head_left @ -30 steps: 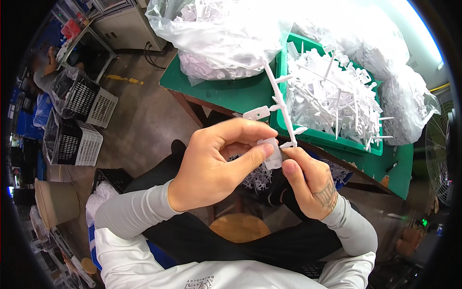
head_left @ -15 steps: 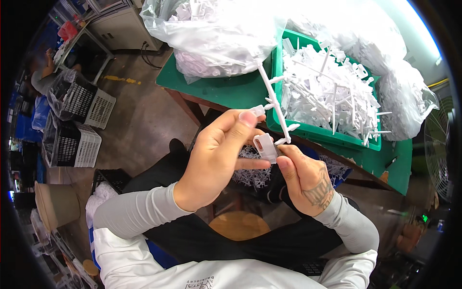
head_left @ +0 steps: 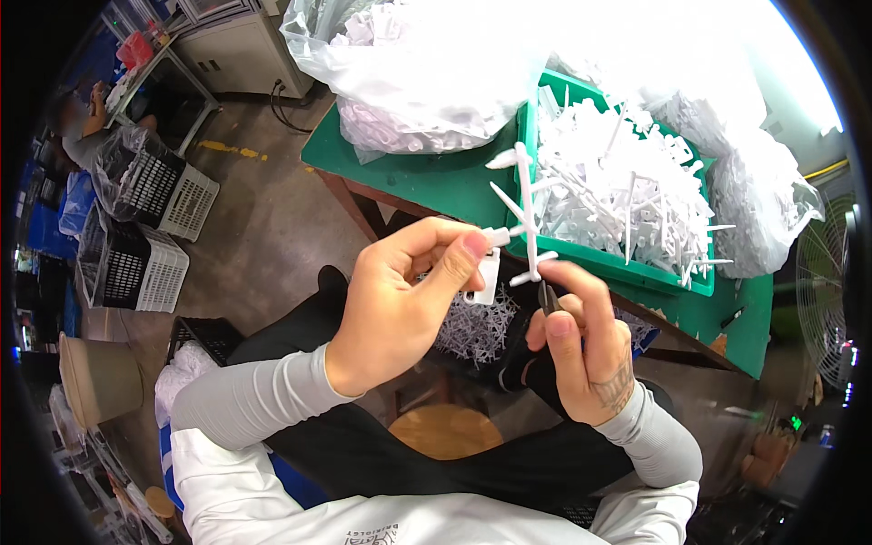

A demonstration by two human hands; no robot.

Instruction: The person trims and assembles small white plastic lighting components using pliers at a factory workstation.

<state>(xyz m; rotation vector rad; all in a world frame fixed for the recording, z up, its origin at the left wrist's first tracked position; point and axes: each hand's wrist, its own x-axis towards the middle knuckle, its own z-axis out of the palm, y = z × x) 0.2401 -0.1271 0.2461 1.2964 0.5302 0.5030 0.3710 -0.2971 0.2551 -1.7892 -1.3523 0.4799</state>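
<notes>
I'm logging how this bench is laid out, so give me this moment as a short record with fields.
Left hand: pinching a white plastic part between thumb and fingers
Right hand: gripping a small dark tool
Between hands: branched white stem; its join to the part is hard to tell
Table: green, bearing a green bin heaped with white plastic pieces
Beside bin: plastic bags, left and right
Lower down: white scraps
</notes>
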